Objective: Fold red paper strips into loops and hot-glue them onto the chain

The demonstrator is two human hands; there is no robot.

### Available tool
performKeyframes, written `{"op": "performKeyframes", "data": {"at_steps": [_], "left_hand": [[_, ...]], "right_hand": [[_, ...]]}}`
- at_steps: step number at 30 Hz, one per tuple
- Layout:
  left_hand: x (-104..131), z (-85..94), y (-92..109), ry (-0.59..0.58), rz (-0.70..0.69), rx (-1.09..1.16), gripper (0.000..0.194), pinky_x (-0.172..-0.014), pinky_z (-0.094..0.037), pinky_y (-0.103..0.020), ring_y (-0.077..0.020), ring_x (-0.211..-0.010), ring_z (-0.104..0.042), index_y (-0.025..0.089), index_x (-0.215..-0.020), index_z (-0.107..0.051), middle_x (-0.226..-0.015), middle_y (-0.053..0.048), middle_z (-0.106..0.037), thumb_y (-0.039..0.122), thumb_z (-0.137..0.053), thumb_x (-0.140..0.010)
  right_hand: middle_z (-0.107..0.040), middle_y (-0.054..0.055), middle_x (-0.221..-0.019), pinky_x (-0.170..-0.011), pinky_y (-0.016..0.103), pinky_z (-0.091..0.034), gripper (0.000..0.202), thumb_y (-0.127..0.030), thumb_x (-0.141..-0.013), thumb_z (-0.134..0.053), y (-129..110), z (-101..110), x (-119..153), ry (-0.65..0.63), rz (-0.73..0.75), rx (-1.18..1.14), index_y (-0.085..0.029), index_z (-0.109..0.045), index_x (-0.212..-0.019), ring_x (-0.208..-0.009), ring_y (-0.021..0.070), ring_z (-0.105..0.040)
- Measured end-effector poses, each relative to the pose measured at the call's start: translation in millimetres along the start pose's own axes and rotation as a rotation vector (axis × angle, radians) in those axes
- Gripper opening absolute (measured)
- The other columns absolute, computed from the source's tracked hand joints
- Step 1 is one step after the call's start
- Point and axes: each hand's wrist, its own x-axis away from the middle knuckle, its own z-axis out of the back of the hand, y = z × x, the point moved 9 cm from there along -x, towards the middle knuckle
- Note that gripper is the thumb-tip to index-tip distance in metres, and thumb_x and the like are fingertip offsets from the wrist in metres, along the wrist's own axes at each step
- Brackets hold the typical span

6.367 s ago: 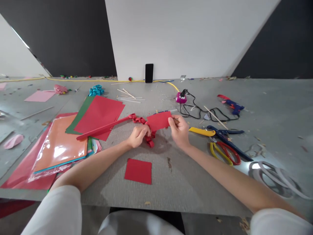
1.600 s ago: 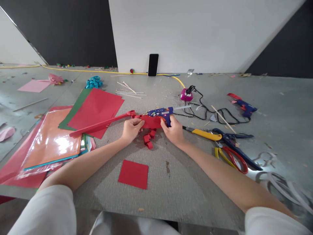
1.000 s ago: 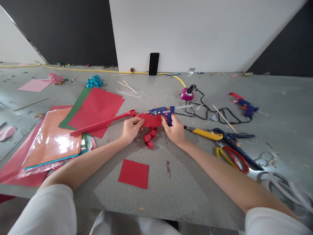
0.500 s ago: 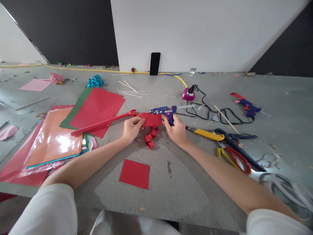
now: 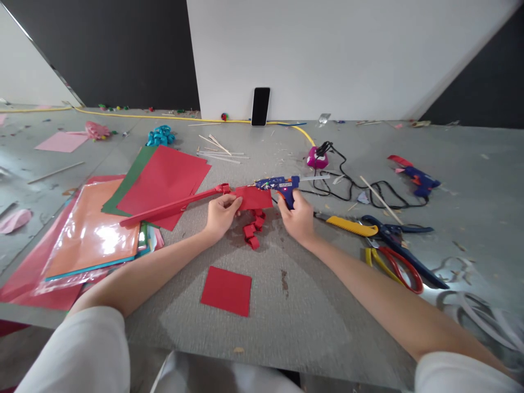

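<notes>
My left hand pinches the left end of a small red paper piece. My right hand is wrapped round the handle of a blue glue gun, its nozzle pointing left along the paper's upper edge. A clear glue stick juts from the gun's back. Below the paper hang or lie curled red paper strips; I cannot tell if they are joined to it. A long red paper-wrapped stick runs left from behind my left hand. Nearer me lies a red paper square.
Red sheets and a plastic packet of coloured paper lie left. On the right are a yellow cutter, scissors, blue-handled pliers and a second glue gun. A phone leans on the back wall.
The glue gun and my right hand have shifted slightly to the right, and the nozzle is still at the paper's upper edge. My left hand keeps its pinch on the paper.
</notes>
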Motion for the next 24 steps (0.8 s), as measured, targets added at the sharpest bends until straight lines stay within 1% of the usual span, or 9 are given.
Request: {"op": "performKeyframes", "data": {"at_steps": [7,14,19,24], "left_hand": [[0.4,1.1,2.1,0.014,-0.009,0.001,0.032,-0.053,-0.038,-0.023,-0.0101,-0.053,-0.052,0.016,-0.072,-0.065,-0.059,0.001,-0.059,0.045,-0.073,-0.084],[-0.4,1.0,3.7,0.012,-0.019,0.002,0.033,-0.053,-0.039,-0.023,-0.0100,-0.053,-0.052,0.016,-0.074,-0.067,-0.064,0.000,-0.061,0.047,-0.073,-0.083],[-0.1,1.7,5.2,0.017,-0.026,0.001,0.032,-0.054,-0.039,-0.023,-0.0100,-0.054,-0.053,0.016,-0.074,-0.067,-0.063,0.000,-0.061,0.046,-0.073,-0.083],[0.4,1.7,5.7,0.020,-0.023,0.010,0.032,-0.053,-0.039,-0.023,-0.0093,-0.053,-0.052,0.016,-0.074,-0.066,-0.063,0.001,-0.060,0.046,-0.073,-0.083]], "right_hand": [[-0.052,-0.002,-0.067,-0.062,0.029,-0.036,0.016,-0.034,-0.095,-0.058,1.5,0.5,-0.2,0.003,-0.009,-0.010,-0.022,-0.053,-0.085,-0.058,0.0141,-0.045],[-0.052,-0.002,-0.068,-0.062,0.029,-0.036,0.016,-0.034,-0.095,-0.057,1.8,3.0,-0.9,0.012,-0.027,-0.015,-0.022,-0.053,-0.085,-0.060,0.0146,-0.045],[-0.050,-0.003,-0.066,-0.062,0.029,-0.035,0.019,-0.035,-0.095,-0.057,2.8,4.3,-1.7,0.020,-0.045,-0.012,-0.022,-0.051,-0.082,-0.059,0.0142,-0.044],[-0.047,-0.004,-0.064,-0.061,0.028,-0.033,0.022,-0.036,-0.094,-0.057,2.9,6.3,-3.0,0.036,-0.052,-0.018,-0.022,-0.049,-0.079,-0.058,0.0131,-0.039]]}}
